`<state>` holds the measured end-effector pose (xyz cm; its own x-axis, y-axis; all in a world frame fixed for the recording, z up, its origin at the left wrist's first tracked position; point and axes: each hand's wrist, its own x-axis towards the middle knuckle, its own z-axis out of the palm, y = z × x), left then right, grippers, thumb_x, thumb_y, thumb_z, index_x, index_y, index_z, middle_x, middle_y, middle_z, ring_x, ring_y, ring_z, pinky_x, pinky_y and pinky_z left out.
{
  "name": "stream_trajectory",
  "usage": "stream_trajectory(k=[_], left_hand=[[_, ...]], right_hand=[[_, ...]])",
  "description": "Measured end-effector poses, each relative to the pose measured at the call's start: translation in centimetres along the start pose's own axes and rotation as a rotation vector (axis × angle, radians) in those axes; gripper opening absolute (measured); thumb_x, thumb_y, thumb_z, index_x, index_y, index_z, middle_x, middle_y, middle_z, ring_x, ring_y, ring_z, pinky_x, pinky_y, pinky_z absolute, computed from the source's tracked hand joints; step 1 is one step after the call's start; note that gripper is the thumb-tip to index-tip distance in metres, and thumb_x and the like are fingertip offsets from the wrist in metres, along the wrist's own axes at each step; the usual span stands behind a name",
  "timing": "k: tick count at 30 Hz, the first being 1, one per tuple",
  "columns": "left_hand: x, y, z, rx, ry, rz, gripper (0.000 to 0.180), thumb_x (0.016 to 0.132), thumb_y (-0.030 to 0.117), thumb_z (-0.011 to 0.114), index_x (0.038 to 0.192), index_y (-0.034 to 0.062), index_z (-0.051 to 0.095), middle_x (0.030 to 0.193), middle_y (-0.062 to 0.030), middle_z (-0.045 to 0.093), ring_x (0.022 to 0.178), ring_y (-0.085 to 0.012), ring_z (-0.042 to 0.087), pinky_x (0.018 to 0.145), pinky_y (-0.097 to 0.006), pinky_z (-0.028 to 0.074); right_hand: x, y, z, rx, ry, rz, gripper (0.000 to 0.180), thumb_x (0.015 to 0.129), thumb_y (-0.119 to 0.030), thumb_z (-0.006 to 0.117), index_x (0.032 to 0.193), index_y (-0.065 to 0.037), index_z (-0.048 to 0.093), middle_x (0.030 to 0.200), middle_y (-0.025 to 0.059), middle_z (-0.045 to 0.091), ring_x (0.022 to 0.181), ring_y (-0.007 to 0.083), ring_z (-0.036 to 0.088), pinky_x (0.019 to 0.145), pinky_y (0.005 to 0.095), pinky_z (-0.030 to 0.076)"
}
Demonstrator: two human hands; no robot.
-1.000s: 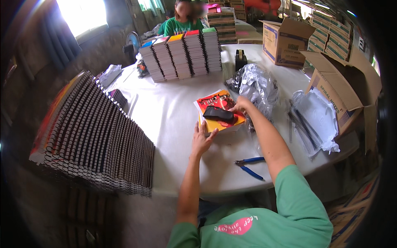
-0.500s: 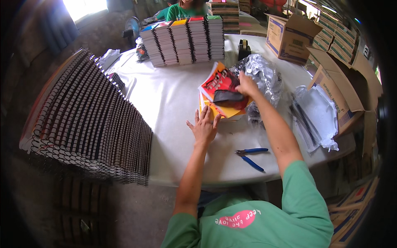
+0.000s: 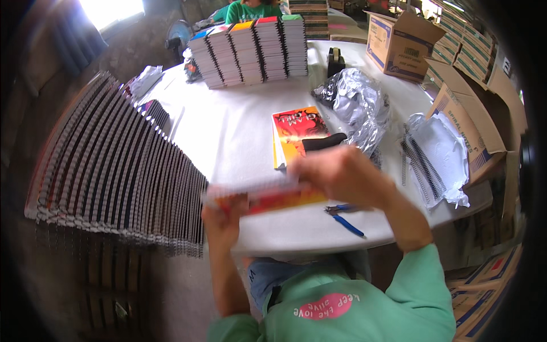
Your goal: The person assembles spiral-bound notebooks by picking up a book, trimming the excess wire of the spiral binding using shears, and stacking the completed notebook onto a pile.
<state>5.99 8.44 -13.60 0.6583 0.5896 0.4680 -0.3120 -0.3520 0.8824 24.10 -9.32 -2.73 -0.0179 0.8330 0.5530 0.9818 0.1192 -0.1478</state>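
In front of my chest a red and yellow notebook [image 3: 288,200] is held almost edge-on, blurred by motion. My left hand [image 3: 222,221] grips its left end; my right hand [image 3: 341,174] closes on its right end. Whether a coil runs through its edge cannot be made out. Beyond my right hand, red and orange notebooks [image 3: 293,126] lie on the white-covered table [image 3: 242,119], with a black, soft-looking thing [image 3: 325,142] across the top one. Cutting pliers with blue handles [image 3: 347,224] lie below my right hand, partly covered by it.
A long row of spiral-bound notebooks [image 3: 114,165] stands at the left. Notebook stacks [image 3: 250,54] rise at the far side, before a person in green [image 3: 250,11]. To the right are crumpled clear plastic [image 3: 359,108], black coils [image 3: 423,165] and open cartons [image 3: 467,128].
Both hands have drawn back toward me from the notebook pile, now with a notebook between them. The black thing stays on the remaining notebooks.
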Motion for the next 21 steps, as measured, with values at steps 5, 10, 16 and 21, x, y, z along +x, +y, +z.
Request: stream_trajectory(k=[5,10,16,21], left_hand=[[-7.7,-2.3,-2.1,-0.035,0.082,-0.042,0.030,0.072,-0.007,0.068,0.093,0.0033,0.048,0.080,-0.0045,0.053,0.075,-0.0140,0.058,0.079,-0.032,0.052],[-8.8,-3.7,1.4,-0.035,0.080,-0.414,0.035,0.070,-0.003,0.074,0.093,0.0040,0.049,0.080,-0.0019,0.053,0.077,-0.0134,0.056,0.077,-0.027,0.047],[-7.1,-4.7,1.7,0.113,0.078,-0.267,0.037,0.069,0.000,0.076,0.101,0.0009,0.056,0.094,-0.0072,0.064,0.088,-0.0145,0.060,0.076,-0.027,0.047],[-9.1,-4.9,0.1,0.793,-0.009,-0.198,0.054,0.069,0.009,0.077,0.117,0.0017,0.053,0.106,-0.0144,0.060,0.097,-0.0256,0.059,0.082,-0.035,0.047]], right_hand=[[-7.2,-2.3,3.8,0.500,0.066,0.353,0.030,0.072,-0.009,0.074,0.097,-0.011,0.057,0.077,0.0026,0.066,0.072,0.0152,0.066,0.071,0.0281,0.049],[-11.1,-3.6,12.8,1.547,0.787,0.860,0.047,0.071,-0.009,0.078,0.109,-0.004,0.051,0.099,0.0051,0.059,0.094,0.0094,0.056,0.080,0.0227,0.044],[-11.1,-2.1,15.1,1.109,0.410,0.850,0.049,0.067,-0.012,0.077,0.107,-0.003,0.050,0.093,0.0059,0.062,0.090,0.0116,0.056,0.084,0.0274,0.043],[-12.4,-2.7,15.3,1.086,0.357,0.898,0.039,0.067,-0.002,0.062,0.104,-0.003,0.050,0.091,0.0104,0.061,0.089,0.0206,0.059,0.082,0.0306,0.045]])
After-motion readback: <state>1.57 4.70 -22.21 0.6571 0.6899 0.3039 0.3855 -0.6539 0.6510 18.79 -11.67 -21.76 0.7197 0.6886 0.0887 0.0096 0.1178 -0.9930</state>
